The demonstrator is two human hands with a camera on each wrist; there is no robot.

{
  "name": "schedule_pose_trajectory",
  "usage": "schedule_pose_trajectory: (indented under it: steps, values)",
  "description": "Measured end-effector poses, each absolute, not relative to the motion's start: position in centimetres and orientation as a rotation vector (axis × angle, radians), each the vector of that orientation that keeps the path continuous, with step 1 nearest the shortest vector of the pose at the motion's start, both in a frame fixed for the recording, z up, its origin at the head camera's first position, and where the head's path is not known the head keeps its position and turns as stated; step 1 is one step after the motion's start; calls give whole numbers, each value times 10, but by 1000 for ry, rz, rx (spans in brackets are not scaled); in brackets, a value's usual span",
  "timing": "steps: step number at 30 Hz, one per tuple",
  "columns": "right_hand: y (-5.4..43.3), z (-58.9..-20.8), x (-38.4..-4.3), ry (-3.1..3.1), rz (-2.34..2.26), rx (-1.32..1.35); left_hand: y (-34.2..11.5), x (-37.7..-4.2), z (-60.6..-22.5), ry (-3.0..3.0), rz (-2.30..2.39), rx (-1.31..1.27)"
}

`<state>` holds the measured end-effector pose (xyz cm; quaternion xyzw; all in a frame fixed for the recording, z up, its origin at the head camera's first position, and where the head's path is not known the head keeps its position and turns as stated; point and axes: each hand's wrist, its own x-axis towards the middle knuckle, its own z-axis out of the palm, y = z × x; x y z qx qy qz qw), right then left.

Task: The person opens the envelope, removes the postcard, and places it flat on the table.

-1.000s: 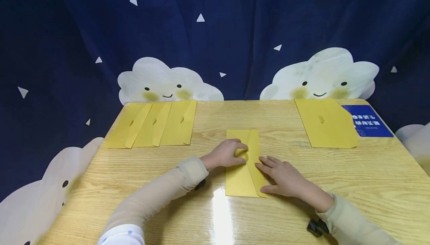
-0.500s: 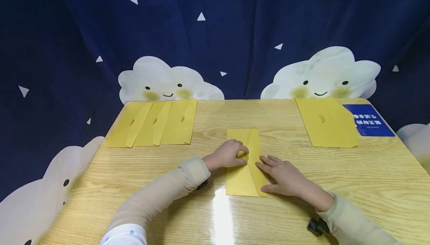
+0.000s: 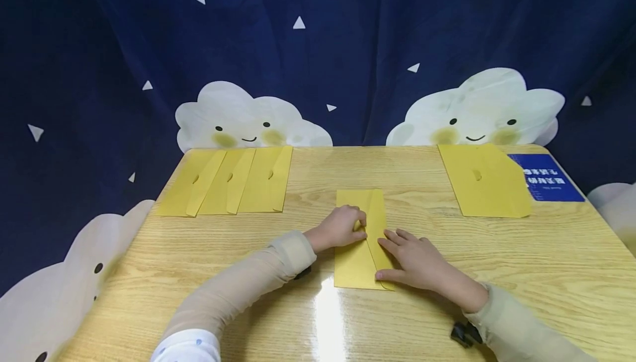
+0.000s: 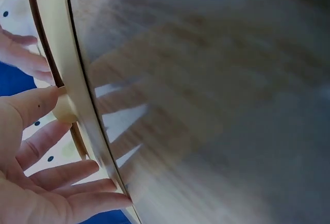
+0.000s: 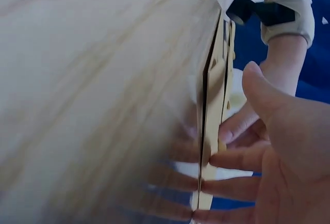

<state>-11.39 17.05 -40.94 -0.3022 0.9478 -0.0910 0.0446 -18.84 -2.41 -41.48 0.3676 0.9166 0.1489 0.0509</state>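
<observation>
A yellow envelope (image 3: 350, 273) lies in the middle of the wooden table, its long flap (image 3: 376, 210) folded along the right side. My left hand (image 3: 342, 226) rests over its centre. Seen from the left wrist, thumb and index finger pinch a small rounded tab (image 4: 65, 109) that stands up from the envelope, while the other fingers reach along the surface. My right hand (image 3: 418, 261) lies with spread fingers on the flap's right edge, its thumb near the lower corner. In the right wrist view the right fingers (image 5: 232, 188) are straight against the envelope's edge.
Three overlapping yellow envelopes (image 3: 259, 185) lie at the back left of the table (image 3: 248, 318). At the back right, a yellow envelope with its flap spread (image 3: 489, 185) partly covers a blue card (image 3: 551, 179). A dark blue curtain (image 3: 343, 47) hangs behind.
My left hand has shifted slightly right, its fingers curling closer at the tab. The right thumb has moved left onto the flap's lower corner. The envelope stays in place.
</observation>
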Motion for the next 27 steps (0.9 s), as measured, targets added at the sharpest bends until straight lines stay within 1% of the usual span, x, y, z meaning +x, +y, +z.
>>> schedule_pose_trajectory:
  steps: [8, 12, 18, 27]
  values:
    - [156, -406, -112, 2897, -157, -837, -21, -189, -416, 2779, 460, 1035]
    - [155, -405, -110, 2900, -165, -832, -21, -189, -416, 2757, 395, 1058]
    - [157, -406, -109, 2923, -314, -832, -21, -191, -415, 2741, 358, 1138]
    - [164, -406, -108, 2893, -520, -817, -21, -190, -414, 2755, 350, 1151]
